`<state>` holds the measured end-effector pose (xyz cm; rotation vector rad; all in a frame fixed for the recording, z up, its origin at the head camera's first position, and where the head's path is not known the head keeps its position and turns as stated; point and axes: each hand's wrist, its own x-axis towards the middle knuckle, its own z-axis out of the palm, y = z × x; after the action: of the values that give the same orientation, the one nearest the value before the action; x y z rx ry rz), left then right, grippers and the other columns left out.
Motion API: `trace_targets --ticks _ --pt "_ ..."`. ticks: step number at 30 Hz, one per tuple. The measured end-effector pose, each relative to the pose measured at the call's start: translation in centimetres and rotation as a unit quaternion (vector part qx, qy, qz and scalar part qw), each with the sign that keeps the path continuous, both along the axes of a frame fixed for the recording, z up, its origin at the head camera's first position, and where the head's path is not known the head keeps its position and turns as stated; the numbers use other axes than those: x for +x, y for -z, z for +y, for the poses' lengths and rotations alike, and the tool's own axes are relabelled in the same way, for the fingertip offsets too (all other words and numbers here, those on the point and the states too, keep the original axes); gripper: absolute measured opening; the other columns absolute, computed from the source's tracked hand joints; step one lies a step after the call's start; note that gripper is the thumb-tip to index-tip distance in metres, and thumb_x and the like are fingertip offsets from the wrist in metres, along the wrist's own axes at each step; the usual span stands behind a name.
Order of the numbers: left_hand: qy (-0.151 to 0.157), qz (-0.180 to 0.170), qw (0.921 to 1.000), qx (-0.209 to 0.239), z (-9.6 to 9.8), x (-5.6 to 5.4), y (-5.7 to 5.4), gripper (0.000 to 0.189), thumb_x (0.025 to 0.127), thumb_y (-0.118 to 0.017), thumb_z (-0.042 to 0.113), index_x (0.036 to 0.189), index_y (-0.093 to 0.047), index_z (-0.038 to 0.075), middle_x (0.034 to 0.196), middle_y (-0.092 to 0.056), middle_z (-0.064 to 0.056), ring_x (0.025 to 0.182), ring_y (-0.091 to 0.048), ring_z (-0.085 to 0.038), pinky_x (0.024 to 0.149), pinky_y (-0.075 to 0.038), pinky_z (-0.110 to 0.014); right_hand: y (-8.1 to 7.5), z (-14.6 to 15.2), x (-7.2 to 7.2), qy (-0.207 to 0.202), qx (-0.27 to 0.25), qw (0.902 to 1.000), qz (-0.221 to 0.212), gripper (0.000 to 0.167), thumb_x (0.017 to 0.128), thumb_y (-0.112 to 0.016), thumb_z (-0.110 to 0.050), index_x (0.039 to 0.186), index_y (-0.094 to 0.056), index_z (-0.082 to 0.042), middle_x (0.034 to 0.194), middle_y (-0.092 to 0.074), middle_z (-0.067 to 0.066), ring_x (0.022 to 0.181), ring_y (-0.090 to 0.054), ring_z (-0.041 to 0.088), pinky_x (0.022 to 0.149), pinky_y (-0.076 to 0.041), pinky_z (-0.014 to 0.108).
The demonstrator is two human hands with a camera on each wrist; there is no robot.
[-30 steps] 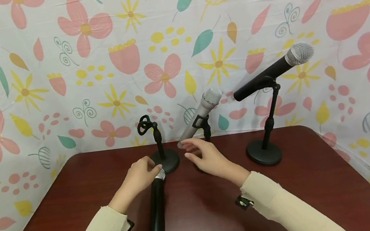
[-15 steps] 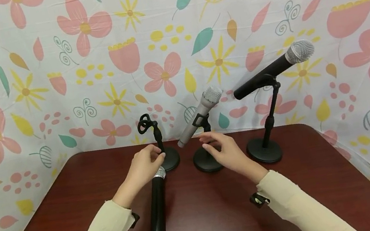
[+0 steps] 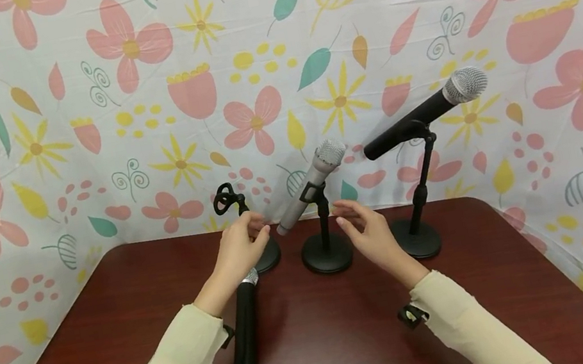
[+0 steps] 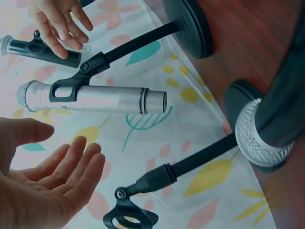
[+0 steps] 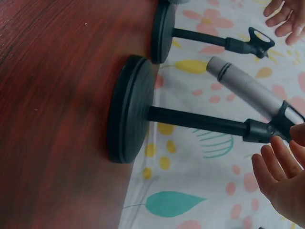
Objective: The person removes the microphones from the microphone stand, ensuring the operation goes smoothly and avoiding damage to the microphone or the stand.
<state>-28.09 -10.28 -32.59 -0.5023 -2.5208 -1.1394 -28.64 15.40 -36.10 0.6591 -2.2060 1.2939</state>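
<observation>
A silver microphone [image 3: 302,196] slants in the clip of the middle desk stand [image 3: 328,255], head up to the right. My left hand [image 3: 238,246] hovers left of its tail end, fingers loosely bent around nothing; the left wrist view shows the palm [image 4: 52,181] apart from the microphone. On the other side, my right hand [image 3: 373,238] is held beside the middle stand's pole, also holding nothing. Behind my left hand stands a desk stand with an empty clip [image 3: 225,199], its pole partly hidden. A black microphone [image 3: 246,339] lies on the table below my left hand.
Another black microphone [image 3: 410,125] rests in the clip of the right desk stand [image 3: 417,239], behind my right hand. The reddish-brown table [image 3: 323,358] ends at a flower-patterned cloth [image 3: 245,53] hanging behind and at the sides.
My right hand has left the silver microphone's tail end and moved right, past the middle stand. My left hand has risen and shifted right, away from the lying microphone's head.
</observation>
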Motion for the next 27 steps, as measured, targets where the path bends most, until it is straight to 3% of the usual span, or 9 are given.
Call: trace_targets --ticks 4,9,15,21,27 --pt "0.005 0.024 0.9995 0.019 0.7 -0.3 -0.1 0.023 0.091 -0.064 0.009 0.112 -0.062 -0.001 0.098 -0.069 -0.013 0.084 -0.067 -0.024 0.076 -0.054 -0.038 -0.3 -0.1 0.5 0.012 -0.016 0.9997 -0.015 0.033 0.093 -0.057 0.005 0.126 -0.055 0.010 0.111 -0.062 0.029 0.107 -0.059 0.042 0.089 -0.048 0.054" --pt "0.019 0.040 0.9981 0.042 1.2 -0.9 -0.3 0.023 0.092 -0.062 0.007 0.114 -0.062 -0.001 0.100 -0.068 -0.014 0.089 -0.066 -0.026 0.080 -0.053 -0.039 1.8 0.9 -1.4 0.020 -0.025 0.9989 -0.034 0.034 0.095 -0.058 -0.002 0.128 -0.056 0.003 0.112 -0.063 0.022 0.108 -0.061 0.035 0.090 -0.048 0.050" --pt "0.044 0.047 0.9963 0.057 2.0 -1.8 -0.5 0.024 0.094 -0.061 0.007 0.116 -0.061 -0.001 0.107 -0.064 -0.015 0.096 -0.063 -0.027 0.085 -0.052 -0.040 0.7 0.5 -0.5 0.015 -0.044 0.9957 -0.080 0.034 0.094 -0.056 0.004 0.128 -0.053 0.009 0.114 -0.059 0.030 0.110 -0.057 0.043 0.093 -0.045 0.055" --pt "0.063 0.058 0.9943 0.063 3.1 -2.4 -0.7 0.025 0.094 -0.061 0.009 0.117 -0.061 0.000 0.112 -0.063 -0.017 0.102 -0.062 -0.030 0.089 -0.050 -0.042 4.1 1.4 -3.4 0.020 -0.046 0.9938 -0.100 0.036 0.095 -0.059 -0.005 0.130 -0.054 0.003 0.118 -0.060 0.026 0.113 -0.058 0.039 0.093 -0.046 0.053" --pt "0.077 0.057 0.9927 0.074 4.2 -3.1 -0.9 0.028 0.094 -0.061 0.011 0.120 -0.060 0.000 0.118 -0.061 -0.017 0.107 -0.060 -0.029 0.092 -0.049 -0.039 5.1 1.2 -4.3 -0.005 -0.048 0.9907 -0.127 0.040 0.095 -0.061 -0.008 0.131 -0.052 0.005 0.124 -0.058 0.025 0.116 -0.056 0.037 0.096 -0.046 0.048"
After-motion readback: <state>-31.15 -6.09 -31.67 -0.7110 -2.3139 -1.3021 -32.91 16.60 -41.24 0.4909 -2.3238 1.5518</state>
